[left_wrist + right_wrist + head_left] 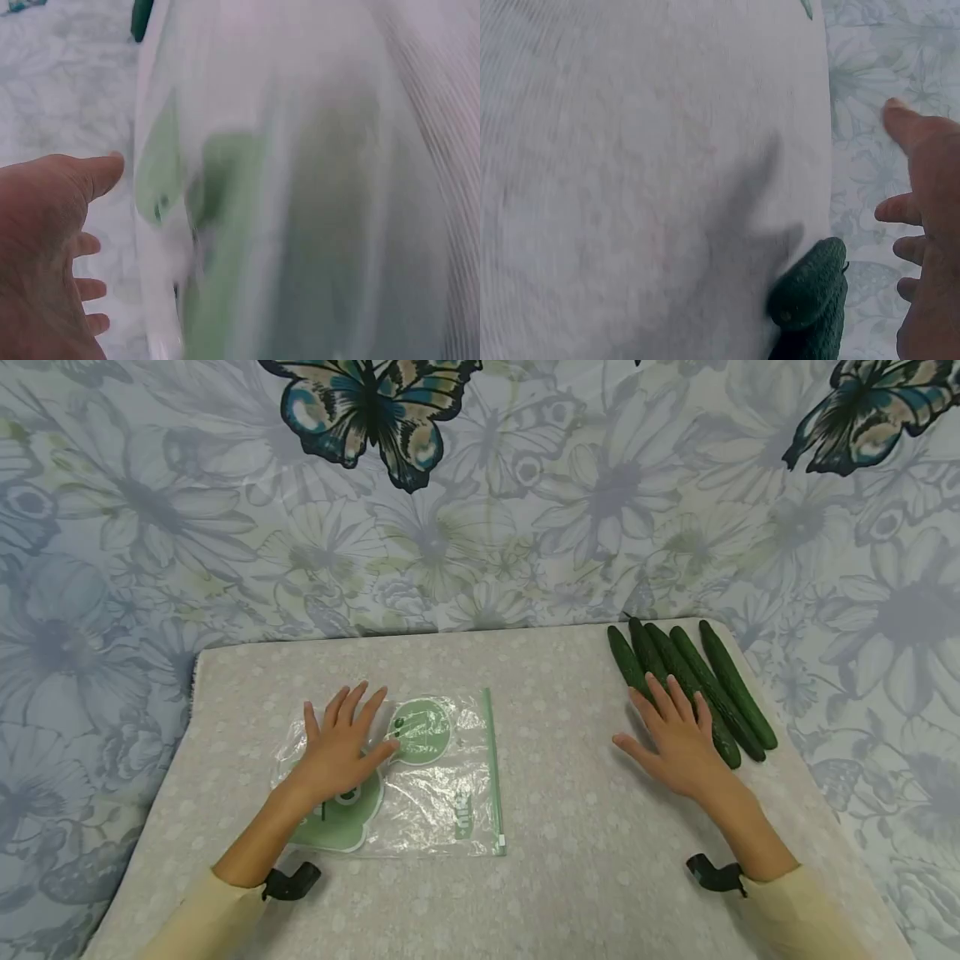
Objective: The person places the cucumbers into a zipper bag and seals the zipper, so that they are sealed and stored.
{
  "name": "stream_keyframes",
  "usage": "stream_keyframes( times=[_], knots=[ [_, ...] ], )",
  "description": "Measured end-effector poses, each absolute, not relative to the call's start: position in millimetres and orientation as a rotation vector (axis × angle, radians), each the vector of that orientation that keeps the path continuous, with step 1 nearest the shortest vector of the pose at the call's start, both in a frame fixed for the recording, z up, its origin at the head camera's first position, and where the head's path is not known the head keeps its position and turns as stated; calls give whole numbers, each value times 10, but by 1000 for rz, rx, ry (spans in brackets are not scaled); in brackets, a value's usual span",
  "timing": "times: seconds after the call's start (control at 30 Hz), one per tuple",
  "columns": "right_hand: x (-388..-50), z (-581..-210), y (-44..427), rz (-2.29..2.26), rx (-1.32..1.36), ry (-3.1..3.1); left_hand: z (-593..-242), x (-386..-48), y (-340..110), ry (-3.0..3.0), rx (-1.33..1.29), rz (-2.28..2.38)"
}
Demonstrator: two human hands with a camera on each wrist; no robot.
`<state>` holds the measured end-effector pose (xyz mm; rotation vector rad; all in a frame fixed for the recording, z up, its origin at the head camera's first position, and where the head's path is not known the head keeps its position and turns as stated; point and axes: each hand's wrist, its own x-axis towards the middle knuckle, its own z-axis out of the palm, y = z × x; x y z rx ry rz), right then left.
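A clear plastic zip bag (420,806) with green cartoon prints and a green zip edge lies flat on the left half of the table. Over its left part hovers my left hand (337,760), fingers spread and holding nothing. Several dark green cucumbers (712,685) lie side by side at the far right. My right hand (678,743) is spread above their near left side, covering parts of them, and grips nothing. In the right wrist view, a cucumber (810,289) is below the hand, with a gap between them. The left wrist view shows the bag (217,247) blurred.
A pale patterned cloth (555,760) covers the table. Behind the far edge hangs a floral fabric (480,527) with large butterflies. Black wrist mounts (292,882) sit at both wrists.
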<state>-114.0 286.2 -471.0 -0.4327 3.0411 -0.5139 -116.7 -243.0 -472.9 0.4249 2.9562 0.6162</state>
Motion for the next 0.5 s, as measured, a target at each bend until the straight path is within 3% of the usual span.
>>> stream_keyframes(
  times=[0.5],
  knots=[
    [-1186,-4882,2460,-795,-544,2956,-4665,-1130,-1777,2868,490,799]
  ],
)
